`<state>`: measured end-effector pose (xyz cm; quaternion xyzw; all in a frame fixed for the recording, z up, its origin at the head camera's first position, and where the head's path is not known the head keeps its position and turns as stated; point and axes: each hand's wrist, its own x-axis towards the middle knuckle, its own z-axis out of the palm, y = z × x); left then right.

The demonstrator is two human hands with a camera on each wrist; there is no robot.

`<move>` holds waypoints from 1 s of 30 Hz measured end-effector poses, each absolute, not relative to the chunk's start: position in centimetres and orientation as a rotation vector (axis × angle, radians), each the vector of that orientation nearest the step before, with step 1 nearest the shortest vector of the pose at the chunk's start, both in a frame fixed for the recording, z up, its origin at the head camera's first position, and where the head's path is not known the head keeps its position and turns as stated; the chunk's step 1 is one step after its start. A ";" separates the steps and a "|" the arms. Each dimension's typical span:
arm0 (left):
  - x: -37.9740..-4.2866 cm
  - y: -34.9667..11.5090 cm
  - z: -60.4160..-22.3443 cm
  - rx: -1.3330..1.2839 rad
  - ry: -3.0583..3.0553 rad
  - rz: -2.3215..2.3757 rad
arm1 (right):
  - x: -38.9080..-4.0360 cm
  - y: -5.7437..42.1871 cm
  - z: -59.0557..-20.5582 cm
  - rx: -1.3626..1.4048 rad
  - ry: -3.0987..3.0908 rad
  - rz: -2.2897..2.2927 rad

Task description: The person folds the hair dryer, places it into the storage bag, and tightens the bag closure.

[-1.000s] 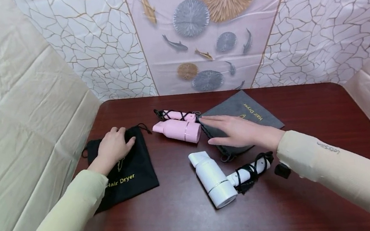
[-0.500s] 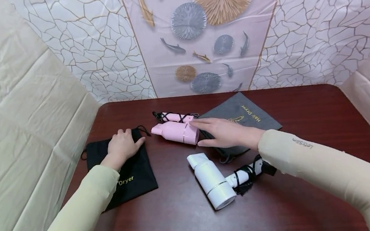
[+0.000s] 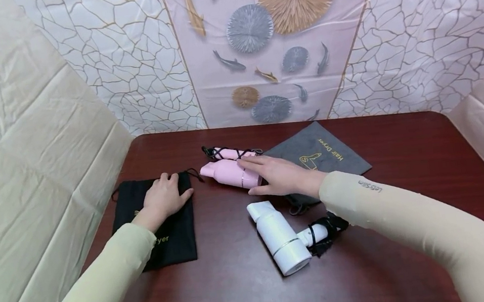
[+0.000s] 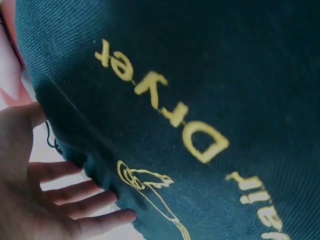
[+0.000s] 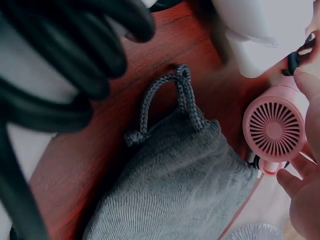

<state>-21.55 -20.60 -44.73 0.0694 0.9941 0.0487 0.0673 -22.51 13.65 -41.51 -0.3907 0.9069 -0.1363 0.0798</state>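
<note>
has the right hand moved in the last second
Yes: in the head view, the right hand has moved left relative to the pink hair dryer, which it now partly covers.

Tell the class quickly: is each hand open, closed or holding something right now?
Left hand: open, resting on the black bag.
Right hand: open, over the pink hair dryer.

A glossy reddish-brown table with rounded far corners [image 3: 224,296] reflects soft light. Behind it hangs a wrinkled pale-pink panel printed with fish and gold and grey discs [image 3: 280,41], flanked by white gold-veined panels [image 3: 127,48]. Creased cream sheeting [image 3: 29,138] slopes along the left.
</note>
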 end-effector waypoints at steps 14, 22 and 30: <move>-20.6 -21.5 -44.9 0.422 3.009 0.161 | -23.1 12.9 -43.0 -1.268 2.763 -0.329; -19.9 -21.9 -44.8 0.544 2.985 0.155 | -23.1 12.8 -42.4 -1.260 2.728 -0.304; -19.8 -22.0 -44.7 0.657 2.962 0.153 | -23.4 12.6 -42.6 -1.345 2.745 -0.259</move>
